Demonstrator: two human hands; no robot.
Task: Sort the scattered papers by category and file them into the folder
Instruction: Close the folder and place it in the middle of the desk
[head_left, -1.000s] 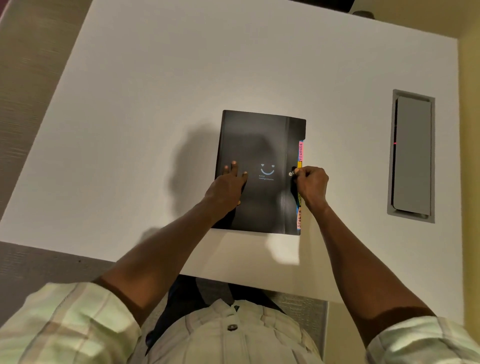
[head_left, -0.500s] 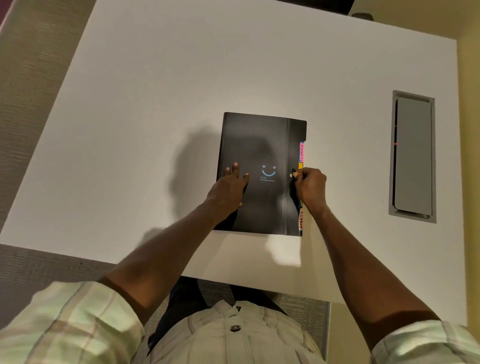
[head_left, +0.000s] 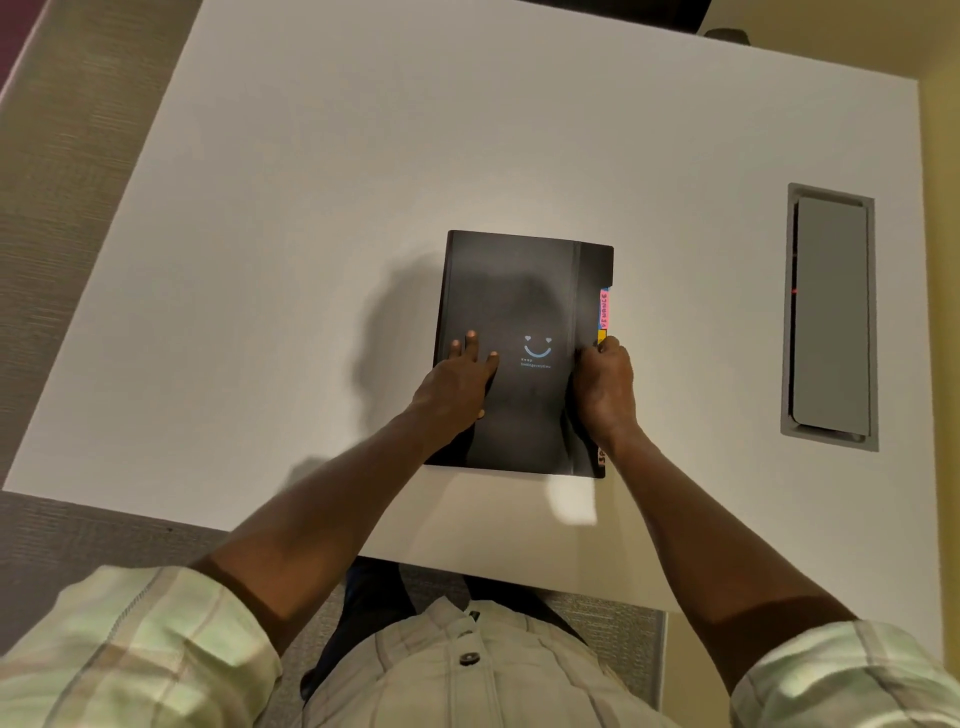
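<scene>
A black folder (head_left: 519, 291) with a small smiley print lies closed on the white table (head_left: 311, 208). Coloured index tabs (head_left: 604, 309), one pink with writing, stick out along its right edge. My left hand (head_left: 460, 382) lies flat on the cover's left half, fingers spread. My right hand (head_left: 605, 387) is curled over the folder's right edge, fingers closed around the edge by the tabs. No loose papers are in view.
A grey recessed cable hatch (head_left: 830, 317) is set into the table at the right. The table's near edge (head_left: 467, 566) runs just in front of my body. Carpet shows at the left.
My right hand has shifted slightly outward from the clasp spot onto the folder's right edge. The left hand stays pressed on the cover. The folder has not moved.
</scene>
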